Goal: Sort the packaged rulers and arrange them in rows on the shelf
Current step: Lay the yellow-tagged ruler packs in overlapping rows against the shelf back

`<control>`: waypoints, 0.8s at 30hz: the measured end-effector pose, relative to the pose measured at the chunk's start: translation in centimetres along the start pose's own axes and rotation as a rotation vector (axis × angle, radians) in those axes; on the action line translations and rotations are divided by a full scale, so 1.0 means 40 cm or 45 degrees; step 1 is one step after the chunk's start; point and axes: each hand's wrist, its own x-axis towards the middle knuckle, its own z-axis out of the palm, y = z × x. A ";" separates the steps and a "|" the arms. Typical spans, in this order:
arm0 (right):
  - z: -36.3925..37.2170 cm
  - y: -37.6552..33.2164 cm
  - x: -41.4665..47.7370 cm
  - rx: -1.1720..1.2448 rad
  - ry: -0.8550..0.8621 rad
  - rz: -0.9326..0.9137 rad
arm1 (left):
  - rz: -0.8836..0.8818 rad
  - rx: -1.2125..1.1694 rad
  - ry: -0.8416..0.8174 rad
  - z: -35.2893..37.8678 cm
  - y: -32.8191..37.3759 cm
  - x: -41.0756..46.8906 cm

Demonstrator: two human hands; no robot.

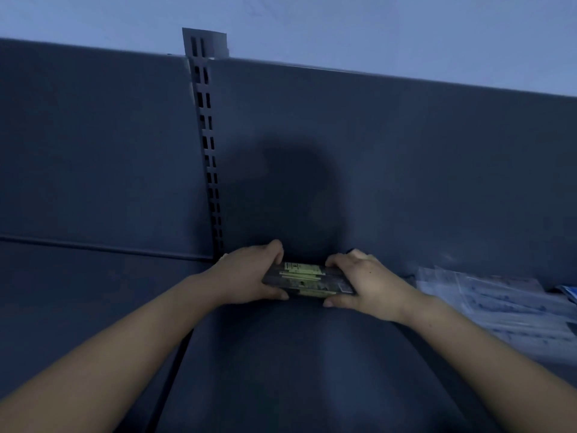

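Dark grey shelf (281, 370). Bundle of packaged rulers (307, 281), lower centre: gripped endwise by left hand (246, 276) and right hand (365, 284), fingers curled round, likely squaring edges for a row. Clear packets (499, 301) piled far right.

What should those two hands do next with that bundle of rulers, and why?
Probably set the bundle of rulers down square against the back panel, then let go. The left hand and right hand each grip one end, close to the panel, with bare shelf beneath.
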 end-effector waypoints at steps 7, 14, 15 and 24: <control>0.001 -0.004 -0.018 0.043 -0.021 -0.062 | -0.035 0.013 -0.204 0.003 0.009 -0.004; -0.030 -0.025 -0.039 -0.100 -0.268 0.005 | -0.020 0.073 -0.276 -0.005 0.032 -0.029; -0.030 -0.028 -0.037 -0.051 -0.298 0.033 | -0.039 0.068 -0.308 -0.006 0.037 -0.029; -0.044 -0.041 -0.083 -0.174 -0.330 0.021 | 0.128 0.399 -0.203 -0.003 0.090 -0.060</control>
